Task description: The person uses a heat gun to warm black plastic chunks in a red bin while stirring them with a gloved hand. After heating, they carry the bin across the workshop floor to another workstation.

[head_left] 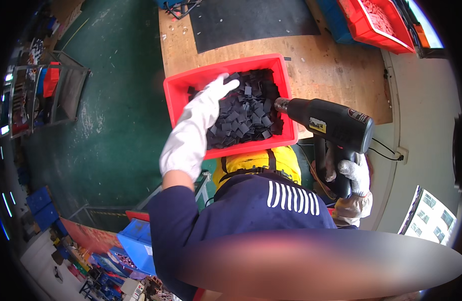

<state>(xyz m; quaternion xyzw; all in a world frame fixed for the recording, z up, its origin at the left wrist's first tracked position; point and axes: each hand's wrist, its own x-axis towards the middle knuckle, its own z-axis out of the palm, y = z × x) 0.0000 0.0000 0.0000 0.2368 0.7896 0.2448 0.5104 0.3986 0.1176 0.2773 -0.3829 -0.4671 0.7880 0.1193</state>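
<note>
A red plastic bin (pixel 226 150) holds a heap of small black square pieces (pixel 243 113). Over the bin's left half reaches my left hand (pixel 216 91) in a white glove with a long white sleeve; its fingers are stretched out and apart, with nothing seen in them. Whether they touch the pieces I cannot tell. My right hand (pixel 357 175), in a knitted white glove, is wrapped round the handle of a black heat gun (pixel 336 120). The gun's metal nozzle points left, at the bin's right rim.
Beneath the bin's far side is a wooden tabletop (pixel 336 75) with a black mat (pixel 251 22). Another red bin (pixel 364 30) of pinkish pieces stands at the far right. A cable runs to a wall outlet (pixel 402 153). Left lies green floor (pixel 120 100) with a metal cart (pixel 65 90).
</note>
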